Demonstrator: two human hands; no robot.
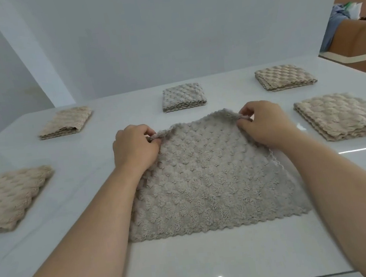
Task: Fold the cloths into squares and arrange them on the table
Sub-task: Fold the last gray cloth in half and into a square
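Presently, glossy white table [235, 257] noted. Grey cloth [209, 180] laid open at centre, scalloped near edge flat on table, far edge lifted slightly. Five folded squares ranged around it, none touching it: near-left square [12, 197], right square [342, 116], far-left square [65, 122], far-right square [285, 77], far-centre square [183, 96]. Far left corner of grey cloth pinched by left hand [133, 145], fingers curled. Far right corner pinched by right hand [264, 123], fingers likewise curled.

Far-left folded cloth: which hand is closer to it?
Left. The left hand pinches the spread cloth at its far left corner, right of the far-left folded cloth; the right hand pinches the far right corner, farther off.
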